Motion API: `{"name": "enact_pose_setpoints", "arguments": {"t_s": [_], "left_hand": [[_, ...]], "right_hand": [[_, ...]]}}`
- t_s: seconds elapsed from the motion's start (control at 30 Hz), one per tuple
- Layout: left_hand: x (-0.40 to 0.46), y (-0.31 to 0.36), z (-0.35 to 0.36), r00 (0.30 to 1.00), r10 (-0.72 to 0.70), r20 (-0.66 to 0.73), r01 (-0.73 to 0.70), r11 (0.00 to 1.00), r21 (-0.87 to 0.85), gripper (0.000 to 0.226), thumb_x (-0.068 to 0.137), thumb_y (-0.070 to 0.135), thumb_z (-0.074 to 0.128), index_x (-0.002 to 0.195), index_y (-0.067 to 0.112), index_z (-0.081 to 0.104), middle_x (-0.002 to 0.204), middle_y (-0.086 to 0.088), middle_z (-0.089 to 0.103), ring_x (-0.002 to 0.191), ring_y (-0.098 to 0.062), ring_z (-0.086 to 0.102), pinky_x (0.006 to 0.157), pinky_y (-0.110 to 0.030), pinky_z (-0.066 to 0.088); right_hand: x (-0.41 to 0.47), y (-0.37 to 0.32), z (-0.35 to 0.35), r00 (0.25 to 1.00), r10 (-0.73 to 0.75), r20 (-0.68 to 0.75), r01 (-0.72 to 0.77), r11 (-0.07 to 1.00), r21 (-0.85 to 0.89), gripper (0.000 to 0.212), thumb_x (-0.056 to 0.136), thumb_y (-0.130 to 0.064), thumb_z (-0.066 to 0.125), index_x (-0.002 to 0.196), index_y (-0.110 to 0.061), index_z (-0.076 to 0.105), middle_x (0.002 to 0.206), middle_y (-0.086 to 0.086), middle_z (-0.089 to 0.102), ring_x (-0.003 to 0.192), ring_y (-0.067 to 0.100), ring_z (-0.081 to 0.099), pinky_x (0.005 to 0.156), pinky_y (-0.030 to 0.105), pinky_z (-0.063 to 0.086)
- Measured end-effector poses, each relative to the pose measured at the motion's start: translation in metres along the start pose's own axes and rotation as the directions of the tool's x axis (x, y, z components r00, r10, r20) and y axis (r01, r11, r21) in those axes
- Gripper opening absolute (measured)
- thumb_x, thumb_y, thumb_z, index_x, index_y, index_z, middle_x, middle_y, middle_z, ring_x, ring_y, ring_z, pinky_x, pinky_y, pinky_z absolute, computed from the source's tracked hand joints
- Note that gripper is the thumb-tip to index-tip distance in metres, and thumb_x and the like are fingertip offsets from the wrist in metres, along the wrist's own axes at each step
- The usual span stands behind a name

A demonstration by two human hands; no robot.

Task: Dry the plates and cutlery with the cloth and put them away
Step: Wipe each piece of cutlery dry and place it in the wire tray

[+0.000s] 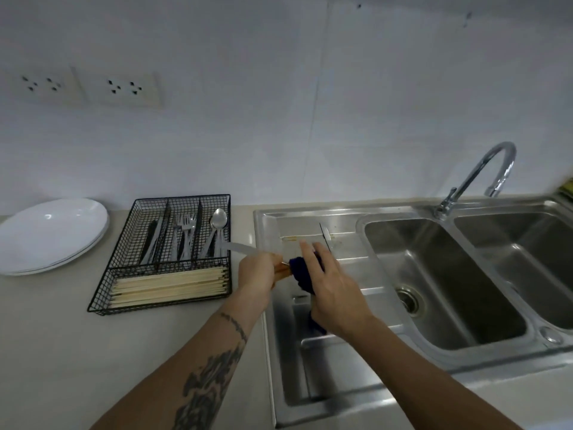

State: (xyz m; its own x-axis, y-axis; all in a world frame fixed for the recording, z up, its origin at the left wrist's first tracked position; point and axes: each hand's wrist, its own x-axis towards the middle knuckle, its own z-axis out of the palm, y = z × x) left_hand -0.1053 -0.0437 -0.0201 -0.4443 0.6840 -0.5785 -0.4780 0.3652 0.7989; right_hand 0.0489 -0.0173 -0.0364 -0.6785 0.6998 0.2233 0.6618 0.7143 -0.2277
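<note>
Your wire cutlery basket [102, 293] sits on the counter [62, 352] left of the sink [384, 386], split into three rear compartments and one long front one. The rear left holds dark-handled knives [151, 240], the middle forks [185, 235], the right spoons [218, 228], and the front one a stack of pale chopsticks [169, 285] lying crosswise. White plates [49, 235] are stacked just left of the basket. Your left hand [255, 274] has its fingers curled round the wooden handle of a knife [238, 248], held over the gap between basket and sink; its long axis runs roughly left to right, the blade pointing left toward the spoon compartment. Your right hand [330, 280] presses the dark blue cloth [305, 271] against the handle end, fingers stretched out over it. Another knife [325, 232] lies on the drainboard behind your hands.
</note>
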Motion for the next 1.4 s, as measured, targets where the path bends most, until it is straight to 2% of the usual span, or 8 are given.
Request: {"name": "enact_pose_setpoints", "arguments": {"t_s": [0.1,0.23,0.37,0.53,0.73,1.0,1.13,1.4], "left_hand": [[-0.002,0.004,-0.004,1.0,0.004,-0.007,-0.004,0.998,-0.058,0.018,0.095,0.0,0.054,0.108,-0.008,0.064,0.1,-0.022,0.073,0.075,-0.024,0.071,0.046,-0.022,0.052],[0.001,-0.001,-0.007,0.999,-0.004,0.044,0.01,0.991,-0.136,0.017,0.096,0.006,0.053,0.108,0.002,0.065,0.093,-0.014,0.077,0.085,-0.022,0.074,0.094,-0.036,0.048],[0.002,-0.005,-0.006,0.999,0.002,0.033,0.003,0.992,-0.129,0.014,0.095,0.005,0.053,0.099,0.005,0.066,0.09,-0.011,0.077,0.088,-0.022,0.074,0.09,-0.035,0.046],[0.009,-0.001,-0.006,1.0,-0.009,-0.023,0.007,0.998,-0.068,0.018,0.094,0.009,0.056,0.107,0.002,0.066,0.1,-0.015,0.075,0.1,-0.028,0.07,0.1,-0.04,0.044],[0.013,-0.004,-0.028,0.988,0.005,-0.156,-0.025,0.992,-0.123,0.011,0.094,0.007,0.057,0.087,0.004,0.064,0.084,-0.012,0.076,0.078,-0.021,0.073,0.046,-0.022,0.045],[0.024,0.016,-0.103,0.906,0.293,-0.305,-0.234,0.948,0.216,0.013,0.099,0.018,0.05,0.093,0.011,0.059,0.091,-0.013,0.067,0.079,-0.027,0.069,0.075,-0.049,0.061],[0.034,0.034,-0.142,0.861,0.386,-0.331,-0.259,0.893,0.367,0.022,0.101,0.018,0.044,0.087,0.01,0.058,0.071,-0.006,0.05,0.056,-0.019,0.046,0.052,-0.032,0.046],[0.068,0.068,-0.201,0.819,0.401,-0.411,-0.179,0.858,0.481,0.028,0.086,0.005,0.046,0.068,0.022,0.058,0.069,-0.004,0.058,0.064,-0.023,0.051,0.058,-0.029,0.041]], "right_hand": [[0.002,-0.005,0.004,0.999,-0.002,-0.032,0.006,0.993,0.119,0.093,0.075,-0.018,0.073,0.151,-0.015,0.019,0.152,0.006,0.032,0.131,0.025,0.041,0.105,0.044,0.044],[0.003,0.012,0.005,0.995,-0.008,-0.096,0.016,0.996,0.082,0.077,0.072,-0.027,0.067,0.144,-0.017,0.041,0.151,0.005,0.034,0.14,0.029,0.028,0.116,0.035,0.021],[0.012,0.012,0.001,0.999,-0.042,-0.027,0.045,0.993,0.11,0.079,0.075,-0.025,0.07,0.146,-0.023,0.036,0.146,0.005,0.037,0.128,0.025,0.042,0.106,0.039,0.043],[0.015,0.012,0.002,0.998,-0.06,-0.006,0.06,0.998,-0.006,0.088,0.073,-0.02,0.078,0.148,-0.024,0.033,0.138,0.007,0.044,0.118,0.026,0.048,0.094,0.035,0.048],[0.011,0.026,0.005,0.995,0.025,0.093,-0.018,0.997,-0.076,0.082,0.081,-0.023,0.073,0.149,-0.027,0.027,0.136,0.006,0.042,0.119,0.023,0.045,0.095,0.031,0.045],[0.017,0.019,0.022,0.997,0.004,0.076,0.01,0.984,-0.178,0.096,0.048,-0.02,0.091,0.135,-0.015,0.05,0.119,0.016,0.057,0.097,0.032,0.06,0.078,0.042,0.055],[0.028,0.011,0.028,0.998,-0.007,0.066,0.018,0.987,-0.162,0.095,0.042,-0.017,0.093,0.129,-0.01,0.056,0.111,0.019,0.059,0.086,0.036,0.062,0.069,0.044,0.057],[0.052,-0.002,0.039,0.999,-0.017,0.049,0.022,0.994,-0.111,0.087,0.043,-0.007,0.089,0.124,-0.008,0.061,0.104,0.018,0.061,0.08,0.035,0.062,0.062,0.043,0.056]]}}
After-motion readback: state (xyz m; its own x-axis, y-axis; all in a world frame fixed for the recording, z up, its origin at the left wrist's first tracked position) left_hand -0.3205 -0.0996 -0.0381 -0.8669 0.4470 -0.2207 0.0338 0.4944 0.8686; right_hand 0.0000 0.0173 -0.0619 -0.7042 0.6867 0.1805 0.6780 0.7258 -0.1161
